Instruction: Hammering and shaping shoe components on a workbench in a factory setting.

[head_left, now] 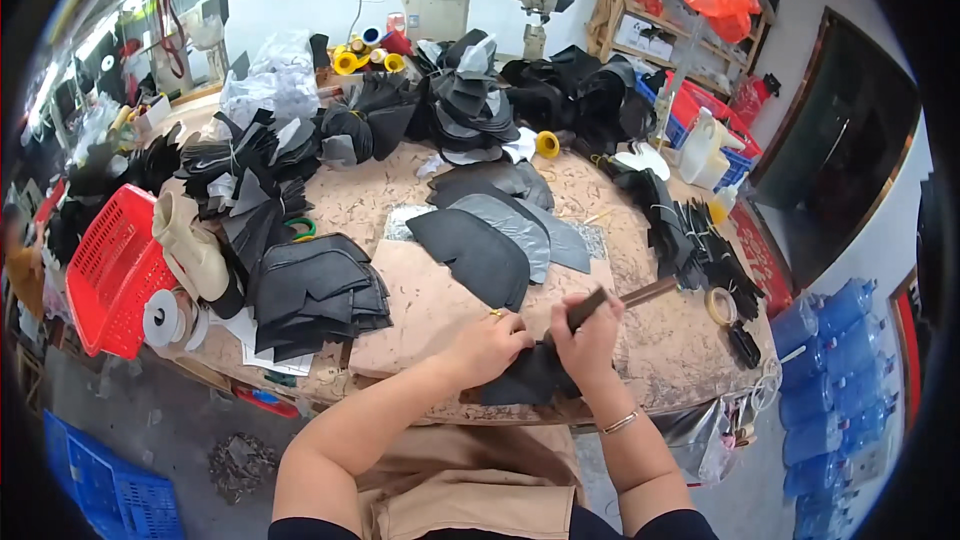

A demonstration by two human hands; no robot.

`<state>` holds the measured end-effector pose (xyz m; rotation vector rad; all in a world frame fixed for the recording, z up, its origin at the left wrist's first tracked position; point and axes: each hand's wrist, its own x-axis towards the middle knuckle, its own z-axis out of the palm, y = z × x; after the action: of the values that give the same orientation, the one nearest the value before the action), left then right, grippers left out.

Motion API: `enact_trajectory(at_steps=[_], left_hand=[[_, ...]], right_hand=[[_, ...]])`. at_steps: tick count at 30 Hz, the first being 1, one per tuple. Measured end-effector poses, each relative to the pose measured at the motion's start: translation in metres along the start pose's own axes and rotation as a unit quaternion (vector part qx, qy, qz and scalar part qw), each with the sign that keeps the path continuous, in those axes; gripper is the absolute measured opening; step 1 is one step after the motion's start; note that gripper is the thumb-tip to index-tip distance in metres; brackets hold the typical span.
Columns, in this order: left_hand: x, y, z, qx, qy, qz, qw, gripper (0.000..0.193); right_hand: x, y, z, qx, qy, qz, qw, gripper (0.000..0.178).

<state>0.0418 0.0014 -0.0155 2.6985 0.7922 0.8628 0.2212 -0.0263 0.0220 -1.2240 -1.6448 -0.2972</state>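
Should handle light and supple, best pinched along an edge: black, flat, leather-like piece at near side of tan, flat, worn board, under curled left hand, apparently pinching it, and right hand wrapped around dark, flat bar.

The left forearm slanted inward, the left hand curled; the right forearm reached forward, the right hand clenched.
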Motion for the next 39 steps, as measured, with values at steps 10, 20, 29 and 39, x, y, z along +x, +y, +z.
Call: enact_trajectory(at_steps=[10, 20, 29, 39], left_hand=[[-0.006, 0.005, -0.012, -0.084, -0.005, -0.042, 0.996, 0.016], [-0.008, 0.014, -0.018, -0.014, 0.023, -0.062, 0.998, 0.021], [-0.02, 0.017, -0.013, 0.147, -0.022, -0.005, 0.989, 0.026], [-0.023, 0.015, -0.016, 0.083, -0.017, -0.022, 0.996, 0.025]], right_hand=[[-0.002, 0.0, 0.007, 0.002, -0.008, 0.011, 1.0, 0.014], [-0.009, -0.004, 0.011, 0.012, 0.0, 0.003, 1.0, 0.014], [0.004, -0.026, 0.001, 0.017, -0.004, -0.025, 1.0, 0.013], [0.01, -0.023, 0.005, 0.038, -0.007, -0.029, 0.999, 0.018]])
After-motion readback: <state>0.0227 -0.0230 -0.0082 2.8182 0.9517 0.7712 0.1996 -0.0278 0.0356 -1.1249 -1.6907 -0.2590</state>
